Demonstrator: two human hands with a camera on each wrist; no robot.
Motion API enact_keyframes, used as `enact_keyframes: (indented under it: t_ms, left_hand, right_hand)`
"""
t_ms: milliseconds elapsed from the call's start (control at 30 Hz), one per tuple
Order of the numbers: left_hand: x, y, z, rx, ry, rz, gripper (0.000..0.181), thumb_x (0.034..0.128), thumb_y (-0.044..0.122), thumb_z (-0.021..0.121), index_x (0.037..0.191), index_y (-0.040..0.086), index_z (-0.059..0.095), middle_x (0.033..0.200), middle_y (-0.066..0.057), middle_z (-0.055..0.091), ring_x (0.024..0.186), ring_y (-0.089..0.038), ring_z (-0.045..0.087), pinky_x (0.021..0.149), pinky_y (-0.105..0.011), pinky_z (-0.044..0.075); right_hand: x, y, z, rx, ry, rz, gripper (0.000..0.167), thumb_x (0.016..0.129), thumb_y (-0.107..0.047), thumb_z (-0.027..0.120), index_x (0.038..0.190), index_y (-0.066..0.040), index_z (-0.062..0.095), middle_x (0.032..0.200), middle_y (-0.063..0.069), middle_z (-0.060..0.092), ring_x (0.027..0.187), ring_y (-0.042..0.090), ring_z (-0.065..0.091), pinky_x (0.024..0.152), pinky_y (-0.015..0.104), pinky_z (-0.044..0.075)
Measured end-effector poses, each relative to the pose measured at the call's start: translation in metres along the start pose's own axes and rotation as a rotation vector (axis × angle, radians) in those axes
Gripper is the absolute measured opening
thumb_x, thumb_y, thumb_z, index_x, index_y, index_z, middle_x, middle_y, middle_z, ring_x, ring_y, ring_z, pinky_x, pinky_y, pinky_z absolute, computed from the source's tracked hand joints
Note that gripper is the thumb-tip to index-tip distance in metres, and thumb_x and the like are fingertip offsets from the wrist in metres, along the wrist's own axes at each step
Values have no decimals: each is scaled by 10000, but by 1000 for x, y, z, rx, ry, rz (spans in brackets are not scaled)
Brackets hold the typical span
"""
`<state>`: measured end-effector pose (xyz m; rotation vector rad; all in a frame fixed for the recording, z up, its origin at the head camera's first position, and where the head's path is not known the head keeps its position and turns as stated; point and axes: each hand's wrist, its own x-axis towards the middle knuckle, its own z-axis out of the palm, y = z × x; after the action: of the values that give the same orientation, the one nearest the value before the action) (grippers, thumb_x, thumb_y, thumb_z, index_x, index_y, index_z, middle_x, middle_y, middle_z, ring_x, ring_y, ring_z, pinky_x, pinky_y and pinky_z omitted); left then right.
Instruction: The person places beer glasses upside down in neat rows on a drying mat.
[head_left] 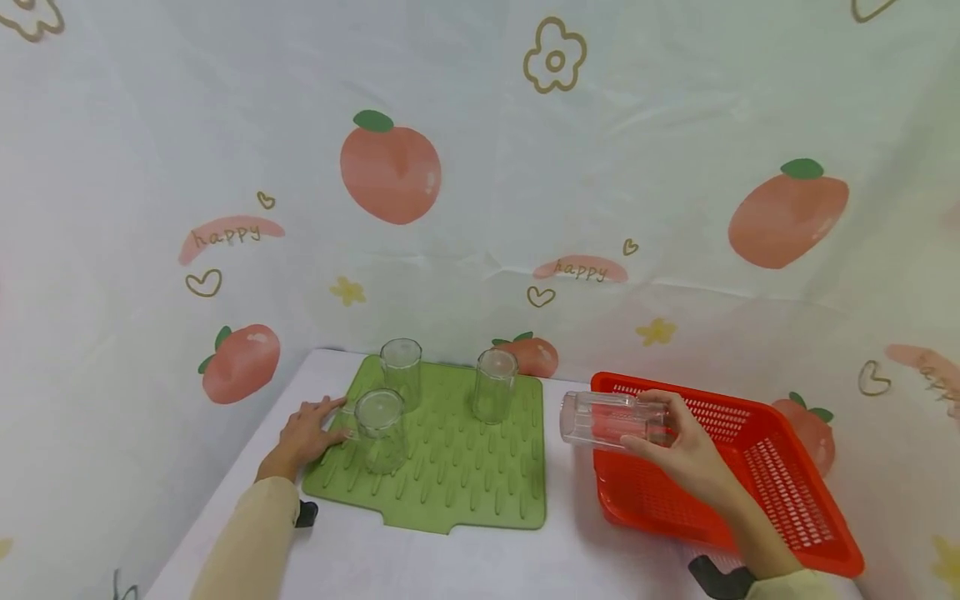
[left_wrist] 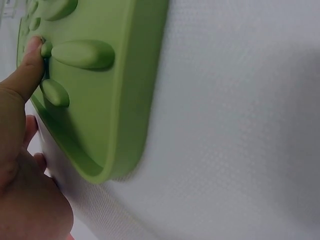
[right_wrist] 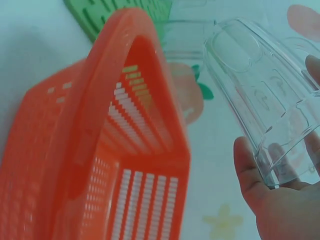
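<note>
My right hand [head_left: 686, 454] grips a clear drinking glass [head_left: 600, 419] by one end, tipped on its side above the left rim of the red basket [head_left: 611, 492]. In the right wrist view, fingers and thumb wrap the lower end of that glass [right_wrist: 260, 85]. On the left, my left hand [head_left: 302, 435] rests at the edge of a green drying mat [head_left: 457, 492]. Its thumb [left_wrist: 31, 65] lies on the mat's ridged top. Close to this hand stands a clear glass mug [head_left: 381, 437], its handle toward the thumb.
Toward the back of the mat stand two more clear glasses, one at the left [head_left: 401, 375] and another at the right [head_left: 495, 387]. The mat and perforated basket sit on a white tabletop [head_left: 480, 567]. A fruit-printed curtain [head_left: 465, 250] hangs behind.
</note>
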<state>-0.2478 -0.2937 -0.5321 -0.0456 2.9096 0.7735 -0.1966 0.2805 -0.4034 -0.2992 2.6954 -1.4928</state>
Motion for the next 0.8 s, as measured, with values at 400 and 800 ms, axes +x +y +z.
enact_keyframes:
  t_ms: [400, 800]
  left_hand:
    - [1, 0, 0, 6, -11, 5, 710, 976, 374, 668, 1564, 98, 380, 1632, -321, 239, 1436, -661, 193, 1105, -820, 218]
    - [4, -4, 0, -7, -19, 6, 717, 969, 368, 679, 1563, 94, 385, 1630, -326, 235, 1424, -666, 210, 1097, -820, 228]
  right_hand:
    - [12, -1, 40, 97, -6, -70, 643, 909, -213, 783, 1429, -168, 408, 1322, 168, 544, 1103, 340, 626, 801, 258, 619]
    - [21, -11, 79, 200, -30, -38, 663, 900, -202, 787, 1440, -173, 404, 1331, 157, 506, 1121, 323, 574, 829, 269, 606]
